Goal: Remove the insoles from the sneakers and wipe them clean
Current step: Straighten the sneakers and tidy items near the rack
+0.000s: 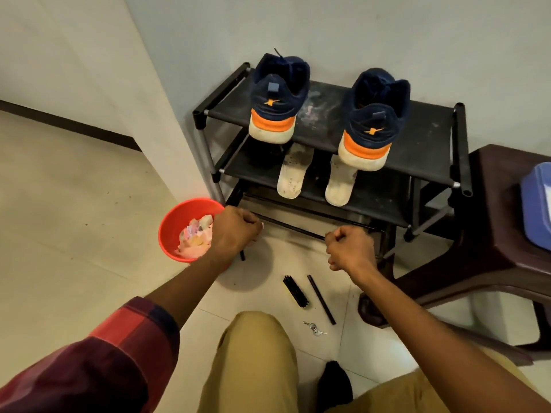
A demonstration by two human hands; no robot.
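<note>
Two navy sneakers with orange and white heels, the left sneaker [278, 99] and the right sneaker [372, 120], stand heel-out on the top shelf of a black shoe rack [423, 144]. On the shelf below lie two dirty white insoles, the left insole [293, 172] and the right insole [340, 184]. My left hand [235, 231] is curled into a fist beside a red bucket [176, 225]. A tiny white speck shows at its fingers; what it is I cannot tell. My right hand [348, 248] is also a fist, low in front of the rack, holding nothing visible.
The red bucket holds crumpled pink and white wipes [196, 236]. On the tiled floor lie a black brush [296, 292], a black rod [321, 299] and keys [314, 328]. A brown plastic stool [492, 234] with a blue box [536, 201] stands to the right. A wall corner is on the left.
</note>
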